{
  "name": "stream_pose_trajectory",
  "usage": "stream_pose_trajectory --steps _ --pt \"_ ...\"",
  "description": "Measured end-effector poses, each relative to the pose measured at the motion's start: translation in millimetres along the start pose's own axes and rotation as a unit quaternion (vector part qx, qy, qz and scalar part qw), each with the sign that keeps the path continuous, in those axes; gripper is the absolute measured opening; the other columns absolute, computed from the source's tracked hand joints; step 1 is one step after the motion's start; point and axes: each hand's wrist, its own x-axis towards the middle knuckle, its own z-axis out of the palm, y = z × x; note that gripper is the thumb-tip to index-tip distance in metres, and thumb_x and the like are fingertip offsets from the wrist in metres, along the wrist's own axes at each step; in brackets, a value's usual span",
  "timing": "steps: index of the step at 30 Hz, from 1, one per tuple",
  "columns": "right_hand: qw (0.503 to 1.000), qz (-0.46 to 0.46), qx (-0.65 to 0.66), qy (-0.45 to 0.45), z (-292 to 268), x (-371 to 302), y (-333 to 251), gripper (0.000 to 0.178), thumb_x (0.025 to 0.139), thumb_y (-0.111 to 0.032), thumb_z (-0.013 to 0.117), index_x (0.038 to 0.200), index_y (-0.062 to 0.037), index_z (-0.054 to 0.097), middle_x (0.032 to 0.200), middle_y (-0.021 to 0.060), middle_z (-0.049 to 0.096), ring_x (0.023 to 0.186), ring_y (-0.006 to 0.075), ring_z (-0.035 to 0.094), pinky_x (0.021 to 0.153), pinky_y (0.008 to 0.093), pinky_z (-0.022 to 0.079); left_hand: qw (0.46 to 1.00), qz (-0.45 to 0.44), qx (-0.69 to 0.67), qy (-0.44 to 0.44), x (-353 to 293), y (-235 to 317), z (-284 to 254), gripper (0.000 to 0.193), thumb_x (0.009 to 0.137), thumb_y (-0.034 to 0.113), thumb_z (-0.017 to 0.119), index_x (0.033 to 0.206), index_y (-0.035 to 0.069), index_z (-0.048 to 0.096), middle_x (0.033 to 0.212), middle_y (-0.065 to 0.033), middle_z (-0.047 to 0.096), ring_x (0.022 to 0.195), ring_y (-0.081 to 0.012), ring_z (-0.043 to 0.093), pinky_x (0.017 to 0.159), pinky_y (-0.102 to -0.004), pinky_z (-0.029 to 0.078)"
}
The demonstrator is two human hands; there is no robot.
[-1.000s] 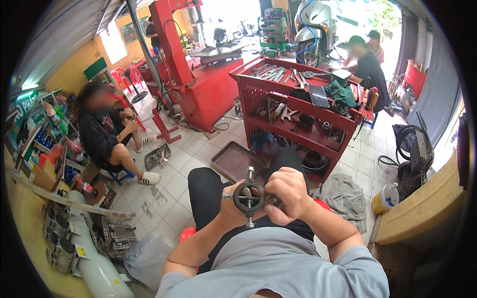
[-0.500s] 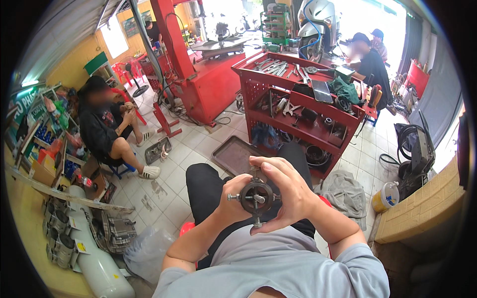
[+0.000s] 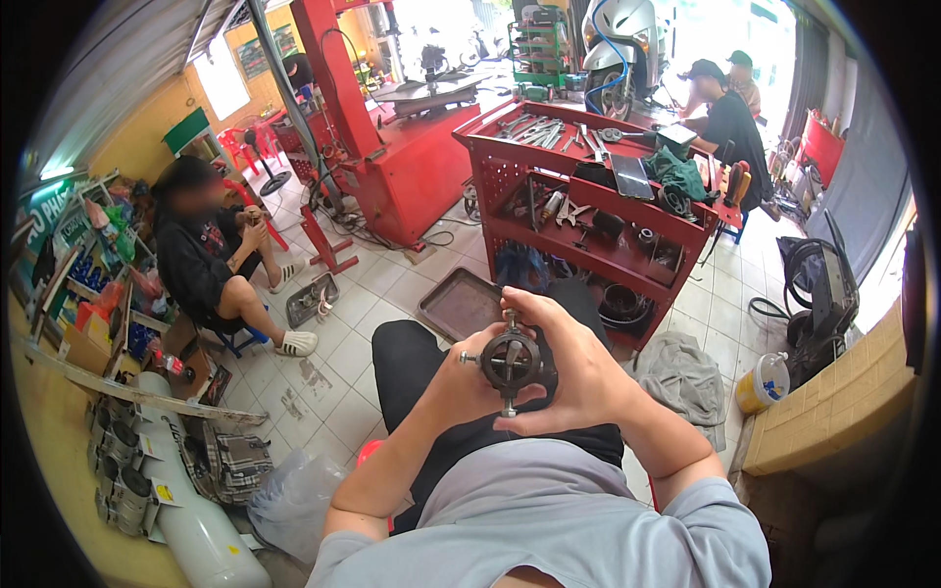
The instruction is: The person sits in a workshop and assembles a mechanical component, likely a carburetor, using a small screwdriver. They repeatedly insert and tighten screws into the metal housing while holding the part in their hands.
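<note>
Above my lap I hold a dark, round metal ring-shaped part (image 3: 511, 365) with bolts sticking out of its rim. Its opening faces up toward me, and metal pieces cross inside it. My left hand (image 3: 461, 390) grips the ring from the left, its fingers partly hidden beneath and behind it. On the other side my right hand (image 3: 578, 367) curves round it, with fingers by the top bolt and the thumb by the bottom bolt. One bolt points left over my left hand.
Ahead stands a red tool cart (image 3: 588, 220) with wrenches and a phone on top. A shallow metal tray (image 3: 459, 302) lies on the tiles before my knees. One person (image 3: 211, 250) sits at the left; others sit at the far right. A grey cloth (image 3: 681, 377) lies to my right.
The ring part has tilted and turned in my hands: the central bolt end no longer stands toward me, and the left bolt sits higher. My right hand has shifted slightly.
</note>
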Motion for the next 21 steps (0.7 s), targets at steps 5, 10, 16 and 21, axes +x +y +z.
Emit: stream_pose_trajectory --steps 5,10,16,21 --pt "0.999 0.026 -0.029 0.018 -3.7 1.2 -2.0 0.098 0.057 -0.029 0.084 0.137 -0.0009 0.036 0.122 0.0211 0.051 0.109 0.0363 0.055 0.092 0.0410 0.046 0.998 -0.021 0.047 -0.044 5.6 -3.2 -28.1 0.075 0.062 0.015 0.085 0.127 0.000 0.051 0.118 -0.0162 0.060 0.112 -0.0276 0.059 0.097 -0.0358 0.045" --pt "0.995 0.020 -0.034 0.097 -2.8 -0.9 4.5 0.095 0.056 -0.028 0.084 0.134 0.0000 0.039 0.122 0.0193 0.051 0.111 0.0341 0.054 0.094 0.0386 0.045 0.998 0.032 0.015 0.047 3.5 0.1 -28.4 0.085 0.061 0.010 0.083 0.135 0.000 0.042 0.125 -0.0142 0.054 0.117 -0.0254 0.055 0.101 -0.0363 0.041" --pt "0.991 0.003 -0.039 0.130 -1.4 0.2 5.9 0.091 0.057 -0.024 0.084 0.132 0.0022 0.039 0.123 0.0204 0.049 0.111 0.0321 0.054 0.093 0.0369 0.046 0.990 0.080 0.084 0.082 0.0 9.0 -13.9 0.091 0.064 0.008 0.080 0.141 0.002 0.033 0.130 -0.0150 0.046 0.118 -0.0269 0.051 0.102 -0.0373 0.039" --pt "0.983 -0.016 -0.066 0.168 1.5 0.2 8.0 0.090 0.055 -0.024 0.084 0.130 0.0017 0.041 0.124 0.0224 0.047 0.111 0.0350 0.054 0.091 0.0389 0.046 0.986 0.041 0.024 0.158 -4.1 -5.1 1.3 0.065 0.070 0.009 0.076 0.126 0.001 0.043 0.115 -0.0131 0.052 0.106 -0.0241 0.055 0.094 -0.0363 0.043"
